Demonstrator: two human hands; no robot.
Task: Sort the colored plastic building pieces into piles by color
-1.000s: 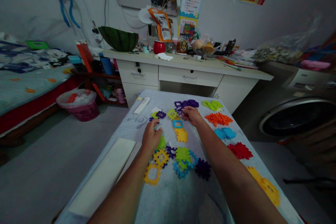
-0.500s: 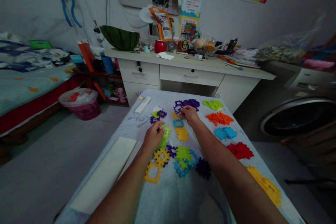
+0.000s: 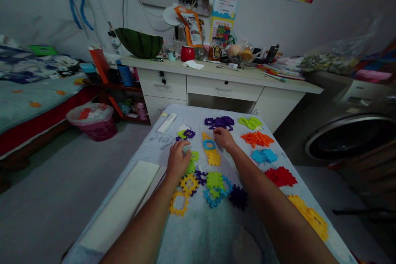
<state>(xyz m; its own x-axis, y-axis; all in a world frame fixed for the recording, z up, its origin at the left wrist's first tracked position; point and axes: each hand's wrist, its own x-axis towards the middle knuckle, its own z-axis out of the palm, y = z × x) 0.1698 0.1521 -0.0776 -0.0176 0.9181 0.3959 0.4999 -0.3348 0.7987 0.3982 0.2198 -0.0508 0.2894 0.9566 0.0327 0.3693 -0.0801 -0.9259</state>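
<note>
Colourful toothed plastic puzzle tiles lie on a pale cloth-covered table point(image 3: 204, 235). My left hand point(image 3: 177, 161) is curled round a light green tile point(image 3: 194, 156) at the left of the loose tiles. My right hand point(image 3: 225, 138) rests with bent fingers next to a blue frame tile point(image 3: 209, 144) and a yellow tile point(image 3: 213, 158); what its fingertips pinch is hidden. Nearer me lie yellow frame tiles point(image 3: 179, 203), a green tile point(image 3: 215, 180) and a dark purple tile point(image 3: 238, 197).
Sorted piles run along the table's right side: purple point(image 3: 221, 122), lime point(image 3: 250, 122), orange point(image 3: 256, 138), blue point(image 3: 264, 156), red point(image 3: 281, 176), yellow point(image 3: 309, 214). A white flat box point(image 3: 123, 206) and a white stick-shaped object point(image 3: 167, 123) lie left. A cluttered desk point(image 3: 222, 86) stands behind, a washing machine point(image 3: 349, 140) to the right.
My right hand pulled back from the purple pile to beside the blue frame tile. My left hand lifted a light green tile and now has it low by the loose tiles.
</note>
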